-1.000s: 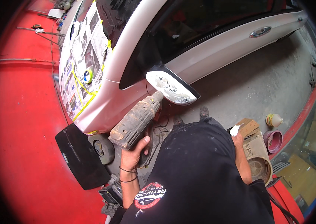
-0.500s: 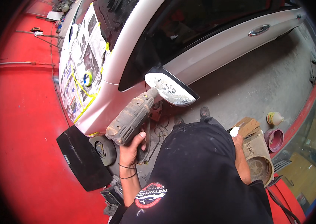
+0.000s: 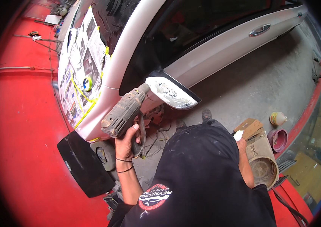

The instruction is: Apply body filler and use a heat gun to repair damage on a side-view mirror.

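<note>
My left hand (image 3: 127, 140) is wrapped round the handle of a dusty, dark heat gun (image 3: 121, 112). Its nozzle is at the left end of a side mirror housing (image 3: 172, 93) on the white car; I cannot tell whether they touch. Patches of white and bare, flaked spots cover the housing. On the right, beside the dark clothing over my body, my right hand (image 3: 241, 145) is closed on a small white crumpled piece (image 3: 238, 135), perhaps cloth or paper. Most of that hand's fingers are hidden.
Taped newspaper (image 3: 88, 62) with a tape roll (image 3: 87, 84) covers the car's front. A black panel (image 3: 82, 162) leans near a wheel (image 3: 103, 155). Cardboard (image 3: 257, 149), a round mesh-faced part (image 3: 263, 172), a pink tub (image 3: 278, 139) and a bottle (image 3: 278, 118) lie right. Cables trail below the mirror.
The heat gun in my left hand has shifted left, and its nozzle has drawn back from the mirror's face toward its left edge. My right hand stays in place.
</note>
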The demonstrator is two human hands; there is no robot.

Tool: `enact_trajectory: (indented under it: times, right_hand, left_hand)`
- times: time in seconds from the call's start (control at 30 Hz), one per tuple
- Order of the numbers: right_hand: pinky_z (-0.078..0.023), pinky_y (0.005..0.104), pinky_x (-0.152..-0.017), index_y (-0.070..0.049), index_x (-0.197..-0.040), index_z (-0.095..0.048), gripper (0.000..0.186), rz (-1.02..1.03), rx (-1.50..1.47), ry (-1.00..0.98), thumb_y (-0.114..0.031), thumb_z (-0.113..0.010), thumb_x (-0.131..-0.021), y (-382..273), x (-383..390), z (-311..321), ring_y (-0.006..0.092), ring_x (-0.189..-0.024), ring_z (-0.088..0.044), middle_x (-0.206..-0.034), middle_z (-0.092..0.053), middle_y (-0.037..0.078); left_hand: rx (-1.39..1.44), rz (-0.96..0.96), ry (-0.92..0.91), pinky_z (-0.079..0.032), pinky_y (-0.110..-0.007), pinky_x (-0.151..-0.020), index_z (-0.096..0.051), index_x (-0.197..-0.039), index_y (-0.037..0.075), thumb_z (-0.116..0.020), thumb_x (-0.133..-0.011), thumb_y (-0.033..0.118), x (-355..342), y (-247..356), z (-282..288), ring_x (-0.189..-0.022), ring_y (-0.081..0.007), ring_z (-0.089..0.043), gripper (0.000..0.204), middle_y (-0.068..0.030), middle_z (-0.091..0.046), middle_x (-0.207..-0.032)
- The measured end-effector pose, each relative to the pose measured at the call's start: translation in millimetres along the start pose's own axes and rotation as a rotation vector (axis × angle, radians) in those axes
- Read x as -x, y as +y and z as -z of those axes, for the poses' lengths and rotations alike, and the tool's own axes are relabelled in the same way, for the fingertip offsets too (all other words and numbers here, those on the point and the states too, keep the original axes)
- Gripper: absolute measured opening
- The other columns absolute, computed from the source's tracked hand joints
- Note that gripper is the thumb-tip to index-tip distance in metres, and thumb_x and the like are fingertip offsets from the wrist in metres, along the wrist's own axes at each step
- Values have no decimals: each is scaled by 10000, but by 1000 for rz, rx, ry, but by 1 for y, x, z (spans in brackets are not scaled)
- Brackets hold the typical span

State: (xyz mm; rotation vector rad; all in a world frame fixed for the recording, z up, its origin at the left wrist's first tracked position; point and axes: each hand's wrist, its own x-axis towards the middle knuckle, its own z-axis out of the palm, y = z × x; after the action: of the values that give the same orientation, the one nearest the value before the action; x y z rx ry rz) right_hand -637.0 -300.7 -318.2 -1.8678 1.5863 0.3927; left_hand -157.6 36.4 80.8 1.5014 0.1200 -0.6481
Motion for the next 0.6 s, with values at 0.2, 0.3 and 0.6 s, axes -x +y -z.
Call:
enact_trajectory:
  times: [0.2, 0.3, 0.6]
  right_hand:
    - [-557, 536, -1044, -6, -1267, -761, 468, -4, 8, 45, -232, -769, -857, 16, -4, -7, 499, -1218, -704, -1234, -767, 315]
    - [-557, 526, -1053, -11, -1263, -761, 460, -33, 58, 8, -232, -758, -860, 16, -10, -8, 491, -1235, -700, -1250, -767, 308]
    - [-568, 512, -1042, -19, -1254, -760, 458, 71, -53, 67, -227, -769, -847, 13, -12, -7, 474, -1220, -715, -1221, -779, 291]
  left_hand:
    - [15, -8, -16, -469, -295, -546, -688, -1298, -34, -785, -992, 76, -2, 2, 0, -575, -131, -556, 339, -40, -633, -812]
    - [4, -23, -21, -474, -292, -547, -687, -1295, -34, -782, -992, 72, 0, 4, -2, -580, -128, -560, 335, -47, -646, -830]
    - [1, -28, -26, -477, -285, -550, -691, -1228, -33, -788, -983, 66, 7, 4, -4, -584, -123, -569, 282, -56, -677, -875]
